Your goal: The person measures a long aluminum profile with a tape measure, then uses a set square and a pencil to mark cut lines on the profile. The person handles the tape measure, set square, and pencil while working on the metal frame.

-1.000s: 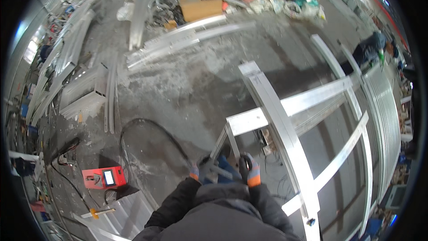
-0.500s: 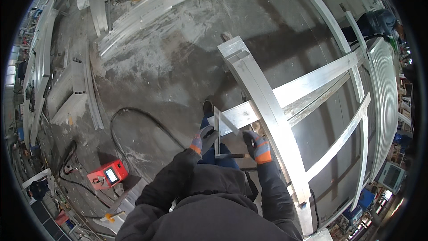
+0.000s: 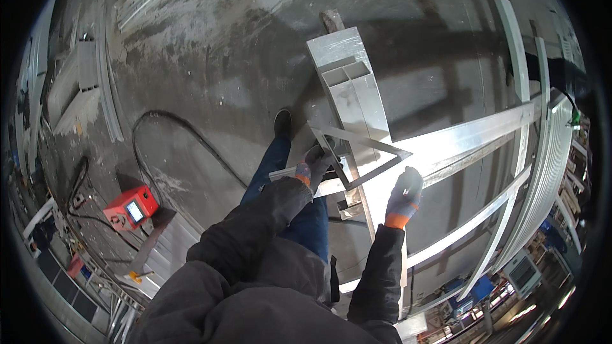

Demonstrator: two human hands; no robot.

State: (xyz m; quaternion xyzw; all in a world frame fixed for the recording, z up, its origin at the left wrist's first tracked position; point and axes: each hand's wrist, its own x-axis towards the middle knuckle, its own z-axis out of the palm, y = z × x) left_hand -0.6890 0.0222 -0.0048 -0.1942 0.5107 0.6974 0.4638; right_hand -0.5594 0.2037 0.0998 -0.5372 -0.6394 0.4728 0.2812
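Holding a flat, grey, open triangular metal frame (image 3: 376, 172) in the left hand (image 3: 312, 160), over the meeting place of a long silver box-section aluminium beam (image 3: 366, 111) and a wide, shiny silver aluminium crosspiece (image 3: 472, 130). Gripping along the left side of the triangle, between two corners, with gloved fingers apparently closed round the strip; probably held by that edge so as to leave the opposite corner free to reach rightward across the metal. Cannot tell, through the glare, whether resting on the aluminium or raised slightly above.

Poised with the right hand (image 3: 406, 192), gloved in grey with an orange cuff, just beside the triangle's right corner and above the bright metal. Bent inward at the fingers, yet cannot tell whether pinching something small. Perhaps placed there to be ready to steady that corner.

Standing with a leg in blue trousers (image 3: 271, 172) left of the beam, likely to bring both arms over the joint.

Farther left, can see a red box-shaped machine with a lit screen (image 3: 132, 208) and a curved black cable (image 3: 185, 129), seemingly laid slack to spare any pull. At far right, can make out a ribbed silver metal panel (image 3: 549, 165) and a co-worker in dark clothing (image 3: 566, 76).
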